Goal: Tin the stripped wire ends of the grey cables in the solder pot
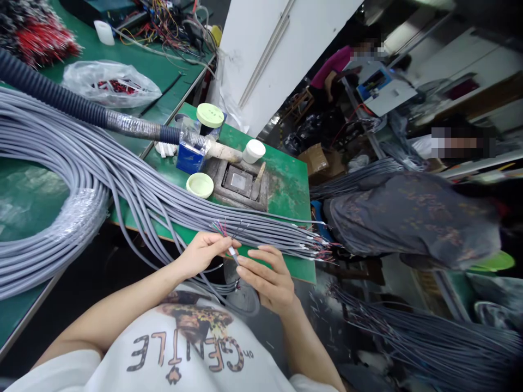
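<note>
Pinched between the thumb and fingers of my left hand (206,251) is the stripped end of a grey cable (232,252), with a white band just below its jacket end. Thin coloured wires (221,227) fan out above my left fingertips, pink, green and dark ones among them. My right hand (267,277) grips the same cable just below the white band with its fingertips, its other fingers loosely curled. Behind both hands a thick bundle of grey cables (196,209) lies along the bench, its stripped ends at the right edge.
On the green bench (288,179) sit a soldering pot (239,182), a white cup (254,151), a pale open tub (200,185) and a blue box (190,156). A dark corrugated hose (61,92) crosses from the left. Coworkers (412,218) are at right.
</note>
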Demonstrator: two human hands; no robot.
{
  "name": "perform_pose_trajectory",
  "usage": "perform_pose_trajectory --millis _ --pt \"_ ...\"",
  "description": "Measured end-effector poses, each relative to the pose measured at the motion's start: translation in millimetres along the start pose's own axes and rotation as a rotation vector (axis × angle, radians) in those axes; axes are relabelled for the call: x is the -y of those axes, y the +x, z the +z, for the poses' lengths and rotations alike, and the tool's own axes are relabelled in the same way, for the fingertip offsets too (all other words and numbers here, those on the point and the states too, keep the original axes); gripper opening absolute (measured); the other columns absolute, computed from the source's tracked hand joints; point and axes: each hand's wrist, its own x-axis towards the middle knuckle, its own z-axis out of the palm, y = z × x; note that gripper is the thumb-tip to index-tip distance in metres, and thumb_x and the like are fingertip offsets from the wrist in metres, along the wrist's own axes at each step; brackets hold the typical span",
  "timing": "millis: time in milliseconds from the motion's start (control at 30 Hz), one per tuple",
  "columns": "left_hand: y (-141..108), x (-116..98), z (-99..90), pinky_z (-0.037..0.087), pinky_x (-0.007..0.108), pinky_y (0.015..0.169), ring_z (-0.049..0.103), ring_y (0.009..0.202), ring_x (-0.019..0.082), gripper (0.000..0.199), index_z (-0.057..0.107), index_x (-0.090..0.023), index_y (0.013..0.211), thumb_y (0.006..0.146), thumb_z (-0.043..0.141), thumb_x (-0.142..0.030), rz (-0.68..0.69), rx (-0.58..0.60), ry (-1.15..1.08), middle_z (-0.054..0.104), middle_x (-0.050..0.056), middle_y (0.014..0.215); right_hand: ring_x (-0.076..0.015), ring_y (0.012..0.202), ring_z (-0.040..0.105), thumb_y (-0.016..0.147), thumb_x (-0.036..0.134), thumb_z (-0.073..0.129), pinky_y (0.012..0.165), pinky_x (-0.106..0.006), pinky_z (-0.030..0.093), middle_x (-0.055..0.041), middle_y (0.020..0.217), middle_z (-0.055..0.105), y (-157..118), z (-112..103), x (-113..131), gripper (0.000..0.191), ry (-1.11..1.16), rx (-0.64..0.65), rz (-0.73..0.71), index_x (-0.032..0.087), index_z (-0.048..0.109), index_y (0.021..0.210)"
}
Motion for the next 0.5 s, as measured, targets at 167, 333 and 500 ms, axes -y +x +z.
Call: perform_pose_trajectory --millis 167,333,500 --pt "-3.3 2.6 1.4 0.055 0.03 0.07 0.067 0.07 0.017 0.044 0.07 -0.014 0.061 0.075 0.067 -0.056 0.037 0.023 0.038 0.074 0.007 0.077 -0.0208 0.097 0.066 0.088 0.014 0.05 0.083 -0.045 0.054 -0.0027 0.102 0.074 -1.9 2.0 3.3 0.041 0.122 -0.037 0.029 0.029 0.059 0.124" --pt "-4.6 6.2 2.1 0.054 0.03 0.07 0.067 0.072 0.018 0.044 0.072 -0.013 0.066 0.078 0.065 -0.055 0.063 0.036 0.084 0.074 0.009 0.081 -0.021 0.094 0.065 0.085 0.012 0.049 0.08 -0.045 0.053 -0.0032 0.1 0.074 2.3 2.0 8.0 0.041 0.215 -0.067 0.085 0.031 0.061 0.119" --pt "-5.3 5.1 3.9 0.053 0.029 0.075 0.067 0.078 0.019 0.044 0.073 -0.013 0.068 0.077 0.065 -0.055 0.049 0.023 0.131 0.075 0.009 0.082 -0.0197 0.076 0.062 0.083 0.019 0.058 0.074 -0.041 0.051 -0.0062 0.083 0.069 4.9 4.4 13.5 0.023 0.264 -0.089 0.237 0.021 0.063 0.106"
